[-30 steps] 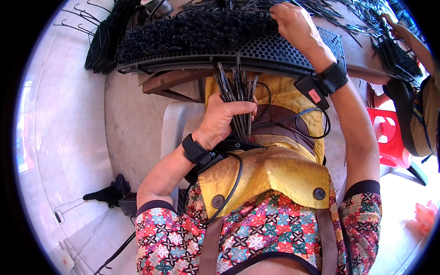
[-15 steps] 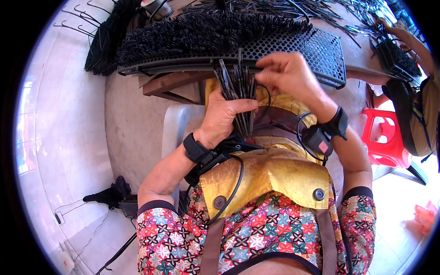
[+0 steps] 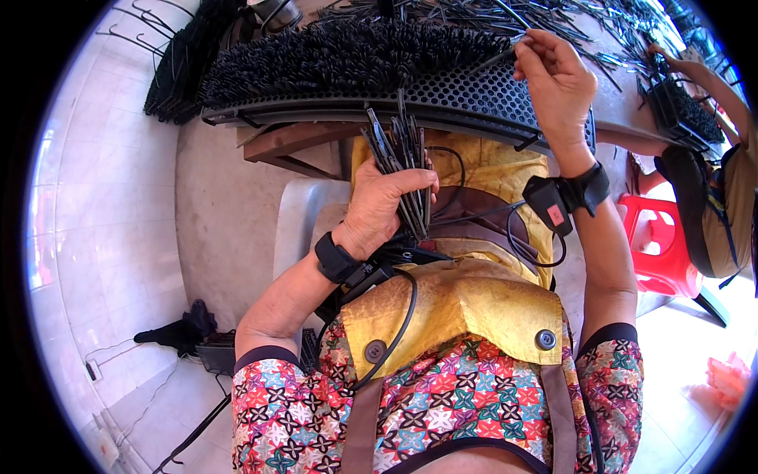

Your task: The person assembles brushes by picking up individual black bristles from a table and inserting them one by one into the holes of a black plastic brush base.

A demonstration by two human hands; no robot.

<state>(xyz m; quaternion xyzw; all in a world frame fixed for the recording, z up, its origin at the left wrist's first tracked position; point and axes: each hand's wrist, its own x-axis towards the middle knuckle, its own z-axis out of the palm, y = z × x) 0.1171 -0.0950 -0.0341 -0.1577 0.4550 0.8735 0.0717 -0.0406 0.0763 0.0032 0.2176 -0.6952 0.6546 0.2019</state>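
No words or numbers can be read, even on the pink sticker (image 3: 555, 216) on the little black box (image 3: 540, 196).

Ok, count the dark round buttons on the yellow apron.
2: the left button sits just above the left strap, the right button just above the right strap. Others may be hidden under folds.

Rods (image 3: 355, 59) on tray (image 3: 466, 118); apparently in holes (image 3: 505, 99)
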